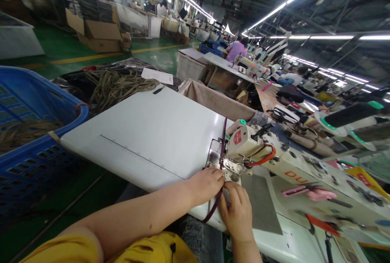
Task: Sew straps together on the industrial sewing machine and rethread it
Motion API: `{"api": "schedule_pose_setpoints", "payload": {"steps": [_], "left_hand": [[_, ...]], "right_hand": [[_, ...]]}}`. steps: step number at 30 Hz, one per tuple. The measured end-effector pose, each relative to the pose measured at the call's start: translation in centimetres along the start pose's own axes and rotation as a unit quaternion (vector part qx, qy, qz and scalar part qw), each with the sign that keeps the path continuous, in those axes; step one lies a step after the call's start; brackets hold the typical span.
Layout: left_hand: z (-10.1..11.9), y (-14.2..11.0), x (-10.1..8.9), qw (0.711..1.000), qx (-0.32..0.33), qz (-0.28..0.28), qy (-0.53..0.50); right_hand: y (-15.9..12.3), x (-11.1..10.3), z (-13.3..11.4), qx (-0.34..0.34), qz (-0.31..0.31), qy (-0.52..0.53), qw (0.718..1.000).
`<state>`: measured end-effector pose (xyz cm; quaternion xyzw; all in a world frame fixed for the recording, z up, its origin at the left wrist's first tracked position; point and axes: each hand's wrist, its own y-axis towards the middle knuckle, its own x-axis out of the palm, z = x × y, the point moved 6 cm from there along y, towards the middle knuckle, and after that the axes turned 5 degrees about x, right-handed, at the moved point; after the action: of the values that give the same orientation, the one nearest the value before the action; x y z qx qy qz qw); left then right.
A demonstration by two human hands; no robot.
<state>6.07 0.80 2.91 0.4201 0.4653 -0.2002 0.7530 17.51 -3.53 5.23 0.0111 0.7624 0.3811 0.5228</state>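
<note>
Here we are at the white sewing table (146, 116), its pale top spreading from the left corner to the sewing machine (274, 165) at the right, with the blue basket (42, 137) standing just beside that left corner. Along the near edge runs a printed ruler (140, 155), with nothing lying across it — a handy check on length, I'd judge, if one is wanted. Now to the hands, right in front of the machine's head and toward the near edge: the left hand (207, 183) is curled, fingertips closed on the work, and the right hand (237, 206) sits close beside it, fingers bent in what looks like a pinch, though the exact grip of the thumbs is hidden. Between them goes the narrow maroon strap (213, 211), running from the table's far edge past the machine's head, under the fingers, then bowing out in a loose loop by the near edge. To do this well, I'd say, the strap wants to lie flat and straight where it meets the needle area, its edges lined up and no twist creeping in from that loop. A light, even guide from both hands should serve better than a pull — dragging could bend the needle — and those fingertips, so near the metal plate (215, 153), are best kept clear of the needle's path.
</note>
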Motion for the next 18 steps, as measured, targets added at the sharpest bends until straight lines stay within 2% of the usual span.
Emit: {"api": "schedule_pose_setpoints", "payload": {"steps": [9,18], "left_hand": [[0.08,-0.04,-0.36,1.0,0.001,-0.013,-0.005],[0.24,-0.02,-0.35,1.0,-0.001,-0.028,-0.001]], "right_hand": [[0.16,-0.31,-0.17,-0.009,0.003,0.008,1.0],[0.05,-0.19,-0.02,0.015,0.018,-0.004,1.0]]}}
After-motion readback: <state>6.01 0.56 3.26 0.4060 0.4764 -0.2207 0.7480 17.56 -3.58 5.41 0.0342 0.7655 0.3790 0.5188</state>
